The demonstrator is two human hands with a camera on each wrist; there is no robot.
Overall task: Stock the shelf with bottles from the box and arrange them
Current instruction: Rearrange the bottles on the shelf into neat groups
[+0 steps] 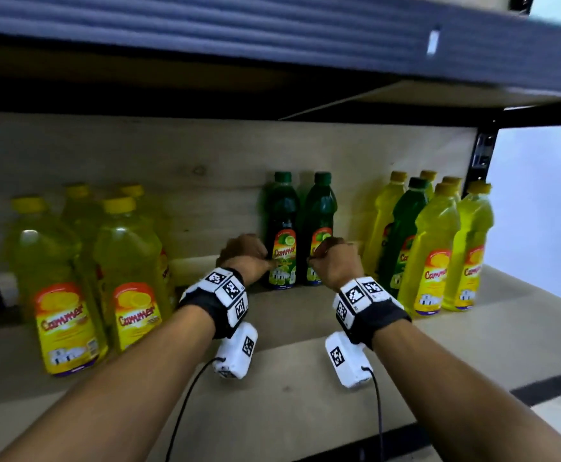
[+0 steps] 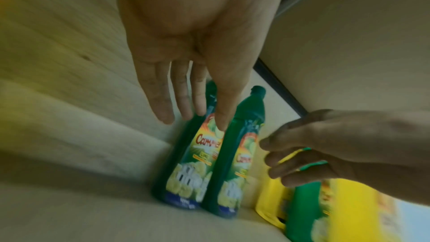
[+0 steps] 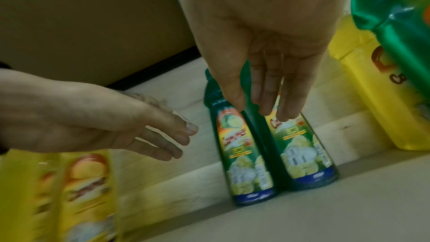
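Two green-capped lime bottles stand upright side by side against the shelf's back wall, the left one (image 1: pixel 280 225) touching the right one (image 1: pixel 320 221). My left hand (image 1: pixel 247 251) hovers just in front of the left bottle (image 2: pixel 184 170), with its fingers (image 2: pixel 163 102) straight and holding nothing. My right hand (image 1: pixel 334 256) is in front of the right bottle (image 3: pixel 302 146), its fingers (image 3: pixel 265 89) also relaxed and empty. From the right wrist, my left hand (image 3: pixel 97 120) shows beside the left bottle (image 3: pixel 244 154). Whether either hand touches a bottle is unclear.
A group of yellow bottles (image 1: pixel 62 288) stands at the shelf's left. At the right stand several yellow bottles (image 1: pixel 434 248) with one green bottle (image 1: pixel 402 235) among them. The upper shelf (image 1: pixel 272 35) hangs low overhead. Bare wooden shelf board (image 1: pixel 305 395) lies under my forearms.
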